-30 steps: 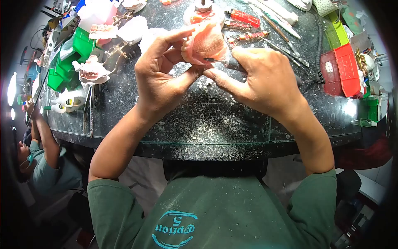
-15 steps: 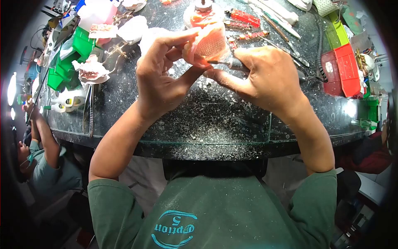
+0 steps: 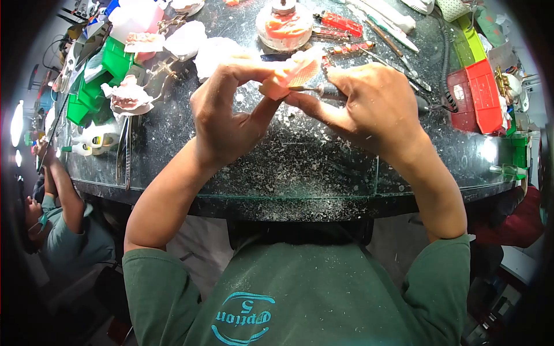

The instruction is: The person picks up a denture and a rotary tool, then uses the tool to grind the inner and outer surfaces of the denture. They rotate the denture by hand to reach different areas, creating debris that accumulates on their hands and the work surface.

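Between the thumb and fingers of my left hand [image 3: 231,106] is a pink denture base [image 3: 300,72] with a mesh-like patch on it, tilted up on its side. My right hand [image 3: 372,106] grips a rotary handpiece [image 3: 330,91] with its fingers wrapped round the dark body. The handpiece's thin metal bur [image 3: 303,88] points left and meets the denture's lower edge, close to my left thumb. Just beyond the denture stands a glass jar [image 3: 284,27] with pink-orange material inside.
Red-handled tools [image 3: 341,23] and long thin instruments lie behind my right hand. A red bin [image 3: 483,95] stands at the right, green bins [image 3: 117,59] at the left. A plaster model [image 3: 128,95] sits near metal tweezers [image 3: 127,153]. White shavings litter the dark tabletop [image 3: 259,179]. A co-worker [image 3: 69,213] sits at far left.
My left hand has turned the denture base, so its mesh patch now shows edge-on and narrower. The jar behind it is more exposed. My right hand has hardly moved.
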`<state>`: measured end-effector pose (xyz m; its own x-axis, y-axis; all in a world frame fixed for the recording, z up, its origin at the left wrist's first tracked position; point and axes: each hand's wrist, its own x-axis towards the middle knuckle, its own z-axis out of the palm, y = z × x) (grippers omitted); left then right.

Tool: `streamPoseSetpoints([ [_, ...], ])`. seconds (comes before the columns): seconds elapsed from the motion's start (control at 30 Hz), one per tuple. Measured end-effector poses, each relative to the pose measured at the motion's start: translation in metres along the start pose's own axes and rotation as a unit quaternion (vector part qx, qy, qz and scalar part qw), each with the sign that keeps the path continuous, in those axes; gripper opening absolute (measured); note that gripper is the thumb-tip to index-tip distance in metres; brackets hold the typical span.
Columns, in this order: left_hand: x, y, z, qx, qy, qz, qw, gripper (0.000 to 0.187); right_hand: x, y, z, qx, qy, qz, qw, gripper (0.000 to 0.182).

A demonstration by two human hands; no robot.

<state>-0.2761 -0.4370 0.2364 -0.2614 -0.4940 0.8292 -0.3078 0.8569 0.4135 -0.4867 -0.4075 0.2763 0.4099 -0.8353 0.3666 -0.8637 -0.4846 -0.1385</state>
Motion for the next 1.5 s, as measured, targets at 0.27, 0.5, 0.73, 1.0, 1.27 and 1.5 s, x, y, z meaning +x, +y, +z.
streamPoseSetpoints([
  [0.27,-0.003,0.0,0.0,-0.031,-0.019,-0.037,0.999,0.027,0.0,-0.003,-0.004,0.011,-0.01,-0.003,1.0,0.06],
  [0.5,-0.003,0.004,0.002,-0.09,-0.001,-0.09,0.992,0.033,0.0,-0.004,-0.004,0.071,0.004,-0.005,0.997,0.043],
  [0.73,-0.001,0.006,0.003,-0.177,-0.007,-0.126,0.976,0.04,0.0,-0.007,-0.001,0.063,0.032,-0.004,0.997,0.046],
  [1.0,0.003,0.008,-0.002,-0.156,-0.017,-0.164,0.974,0.041,0.004,0.003,-0.003,0.038,-0.017,0.03,0.999,0.058],
  [1.27,0.01,0.012,-0.002,-0.293,-0.039,-0.299,0.907,0.045,0.004,-0.001,0.003,0.062,0.032,0.023,0.997,0.063],
  [1.5,0.008,0.011,-0.003,-0.321,-0.048,-0.312,0.893,0.044,0.005,-0.004,-0.001,0.065,0.003,0.019,0.998,0.058],
])
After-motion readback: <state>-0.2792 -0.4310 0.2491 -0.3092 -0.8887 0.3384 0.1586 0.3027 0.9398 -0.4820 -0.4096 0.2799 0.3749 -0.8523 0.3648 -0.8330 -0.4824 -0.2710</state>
